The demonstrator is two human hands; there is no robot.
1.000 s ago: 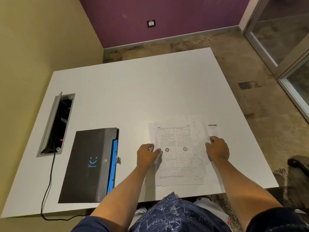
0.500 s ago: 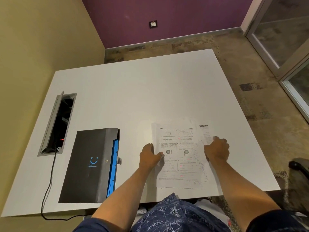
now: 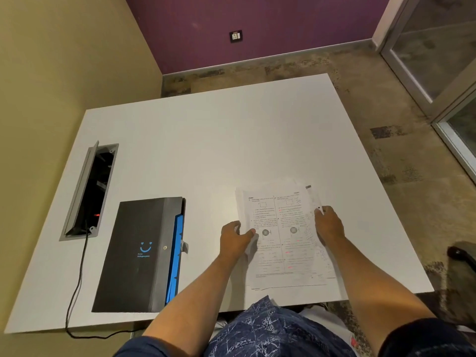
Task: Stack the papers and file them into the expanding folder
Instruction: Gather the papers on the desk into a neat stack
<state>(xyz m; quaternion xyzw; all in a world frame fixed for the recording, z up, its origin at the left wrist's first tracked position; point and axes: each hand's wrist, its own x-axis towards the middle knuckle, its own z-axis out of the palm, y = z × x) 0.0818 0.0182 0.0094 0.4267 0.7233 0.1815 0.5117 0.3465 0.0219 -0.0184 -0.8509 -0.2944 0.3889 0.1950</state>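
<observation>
A loose pile of printed papers [image 3: 280, 240] lies on the white table [image 3: 206, 150] near its front edge, sheets slightly fanned at the right. My left hand [image 3: 235, 239] grips the pile's left edge, thumb on top. On the right edge, my right hand [image 3: 329, 224] presses with its fingers curled over the sheets. The black expanding folder [image 3: 139, 256] lies flat to the left of my left arm, a blue accordion edge showing along its right side.
An open grey cable box [image 3: 90, 191] is set into the table at the left, and a black cable [image 3: 77, 284] runs from it over the front edge. A dark chair armrest [image 3: 461, 253] shows at the right.
Both hands have pushed the sheets closer together; the sheet sticking out at the right has slid in under the pile, and the pile has shifted slightly right and tilted.
</observation>
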